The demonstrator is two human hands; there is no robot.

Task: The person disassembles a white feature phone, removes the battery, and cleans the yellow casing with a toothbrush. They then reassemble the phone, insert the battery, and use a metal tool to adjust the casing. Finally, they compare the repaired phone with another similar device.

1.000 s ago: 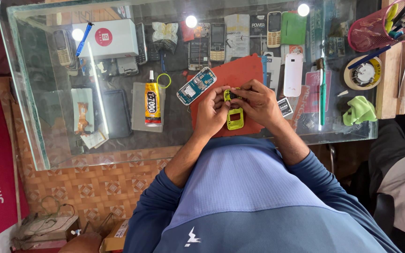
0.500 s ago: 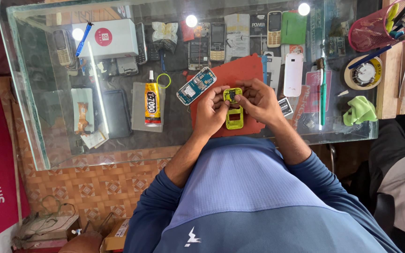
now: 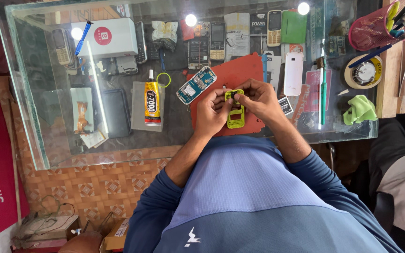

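Both my hands hold a lime-green phone front frame (image 3: pixel 236 117) over a red work mat (image 3: pixel 233 75) on the glass counter. My left hand (image 3: pixel 212 110) grips the frame's left side. My right hand (image 3: pixel 258 98) pinches its upper end, where a small dark part sits. A bare phone circuit board in a blue-edged body (image 3: pixel 196 84) lies on the mat just left of my left hand.
A yellow glue tube (image 3: pixel 152 100) lies left of the mat. Several phones, a white box (image 3: pixel 108 37) and a white cover (image 3: pixel 293 73) sit under the glass. At right are a green cloth (image 3: pixel 359 108), a tape roll (image 3: pixel 364 72) and a pink tool cup (image 3: pixel 376 26).
My hands have shifted slightly around the green frame's upper end; the frame stays over the red mat.
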